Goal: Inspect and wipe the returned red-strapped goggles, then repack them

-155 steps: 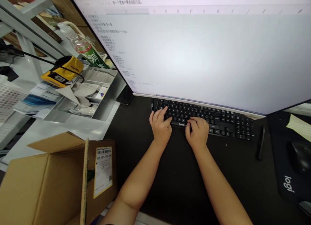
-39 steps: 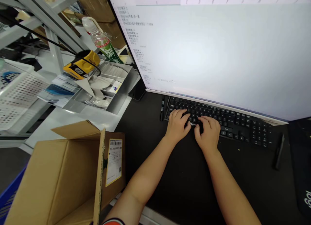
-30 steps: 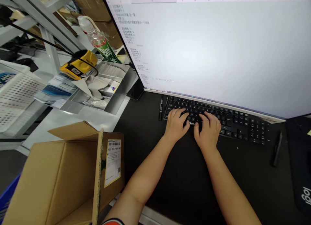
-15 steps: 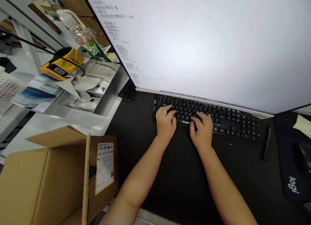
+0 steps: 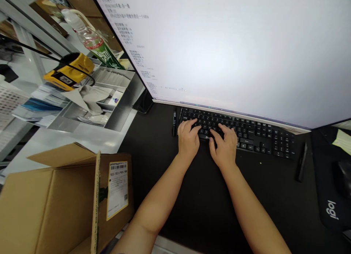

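A black keyboard (image 5: 257, 131) lies on a dark desk mat (image 5: 208, 206) under the lower edge of a large bright monitor (image 5: 233, 53) with small lines of text at its left. My left hand (image 5: 188, 139) rests on the keyboard's left keys, fingers spread and curved over them. My right hand (image 5: 224, 147) lies beside it near the space bar, fingers stretched onto the keys. Neither hand holds anything.
An open cardboard box (image 5: 55, 203) with a shipping label (image 5: 116, 190) stands at the lower left. A metal tray (image 5: 120, 111) with cloth and packets, a yellow scanner (image 5: 68, 72) and a plastic bottle (image 5: 87, 36) sit behind it. Black pens (image 5: 173, 118) (image 5: 301, 163) flank the keyboard; a mouse (image 5: 342, 179) sits on a pad at right.
Both hands stay on the keyboard with fingers shifting over the keys. The view has swung slightly right and steadied since a second ago.
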Demonstrator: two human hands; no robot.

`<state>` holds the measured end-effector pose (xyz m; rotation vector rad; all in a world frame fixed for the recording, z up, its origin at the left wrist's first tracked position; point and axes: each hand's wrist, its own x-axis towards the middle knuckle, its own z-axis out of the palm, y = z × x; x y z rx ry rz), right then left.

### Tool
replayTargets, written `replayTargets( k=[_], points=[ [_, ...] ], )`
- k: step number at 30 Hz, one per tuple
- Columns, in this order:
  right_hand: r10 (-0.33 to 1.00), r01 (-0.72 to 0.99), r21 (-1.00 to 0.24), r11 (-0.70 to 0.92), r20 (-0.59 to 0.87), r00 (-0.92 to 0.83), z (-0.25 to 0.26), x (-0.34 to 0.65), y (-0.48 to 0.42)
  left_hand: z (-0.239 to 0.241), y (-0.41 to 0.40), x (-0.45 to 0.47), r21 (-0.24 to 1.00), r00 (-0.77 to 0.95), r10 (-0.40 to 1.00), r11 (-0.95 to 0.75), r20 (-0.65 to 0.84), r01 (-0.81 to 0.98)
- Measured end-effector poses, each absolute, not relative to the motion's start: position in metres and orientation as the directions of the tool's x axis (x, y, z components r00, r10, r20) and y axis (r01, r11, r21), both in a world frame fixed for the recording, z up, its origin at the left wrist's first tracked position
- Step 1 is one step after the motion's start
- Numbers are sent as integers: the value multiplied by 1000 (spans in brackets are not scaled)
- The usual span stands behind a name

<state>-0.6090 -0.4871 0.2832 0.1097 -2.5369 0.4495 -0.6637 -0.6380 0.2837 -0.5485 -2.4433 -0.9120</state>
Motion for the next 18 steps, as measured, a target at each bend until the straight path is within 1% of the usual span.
replayTargets(
  k=[2, 7, 9, 11, 13, 16, 18],
  points=[
    [35, -160, -304, 939, 548, -836, 283, -609, -487, 284, -637, -663, 497, -805, 192, 700, 562, 513],
    [136, -90, -353, 931, 565, -814, 281, -607, -483, 287, -638, -663, 525, -823, 133, 711, 552, 467],
    [140, -92, -365, 926, 560, -816, 281, -607, -482, 287, -639, -663, 519, -800, 141, 693, 583, 500],
    [132, -102, -371, 923, 554, -822, 282, -607, -483, 288, -639, -663, 487, -755, 182, 664, 630, 567],
    [133, -103, -375, 922, 553, -823, 283, -607, -483, 289, -637, -662, 432, -723, 247, 663, 645, 611],
    [135, -101, -379, 920, 548, -825, 284, -607, -484, 289, -634, -660, 334, -716, 318, 719, 622, 610],
    [140, -89, -381, 920, 533, -834, 283, -606, -483, 290, -633, -659, 309, -715, 335, 731, 614, 608]
  ],
)
